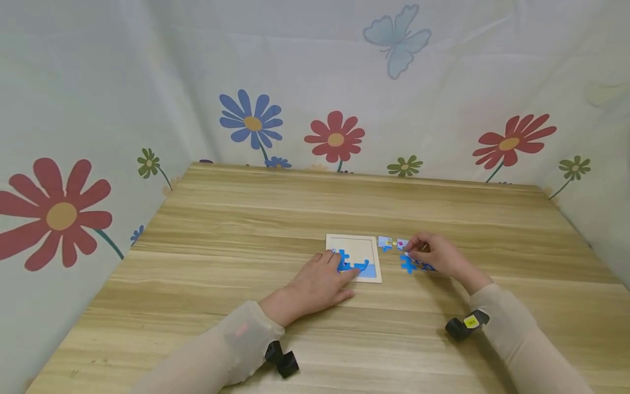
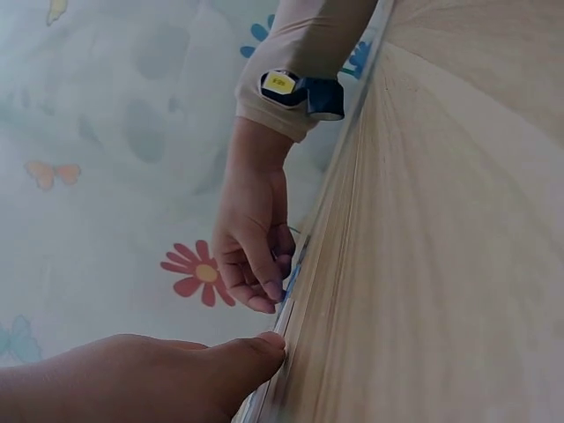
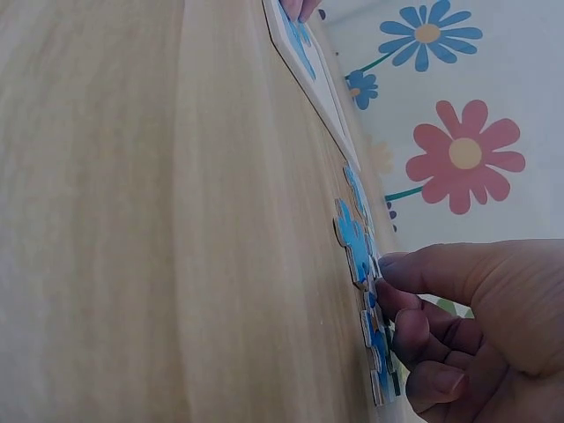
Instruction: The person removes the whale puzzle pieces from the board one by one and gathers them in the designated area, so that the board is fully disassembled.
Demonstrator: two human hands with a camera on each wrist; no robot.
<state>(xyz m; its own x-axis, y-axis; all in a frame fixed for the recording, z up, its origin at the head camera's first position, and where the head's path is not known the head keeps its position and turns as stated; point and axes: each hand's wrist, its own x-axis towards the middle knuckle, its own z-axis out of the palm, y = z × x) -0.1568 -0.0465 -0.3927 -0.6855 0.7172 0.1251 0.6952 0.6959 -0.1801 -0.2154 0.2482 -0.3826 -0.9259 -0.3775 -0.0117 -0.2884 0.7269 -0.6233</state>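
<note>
A square wooden puzzle tray [image 1: 353,237] lies on the table, with blue puzzle pieces [image 1: 365,267] fitted along its lower part. My left hand [image 1: 320,282] rests on the tray's left and lower side, fingers extended over the pieces and hiding some of them. To the right of the tray, my right hand [image 1: 435,254] pinches a small puzzle piece [image 1: 407,254] between thumb and fingers, low over a group of loose pieces. Among these are blue pieces [image 3: 352,242] and pale ones with yellow and pink print [image 1: 386,242]; the hand covers part of the group.
The wood-grain table [image 1: 206,219] reaches back to a white cloth backdrop [image 1: 305,54] printed with flowers and a butterfly. Small black devices sit on both wrists, over beige sleeves [image 1: 512,323].
</note>
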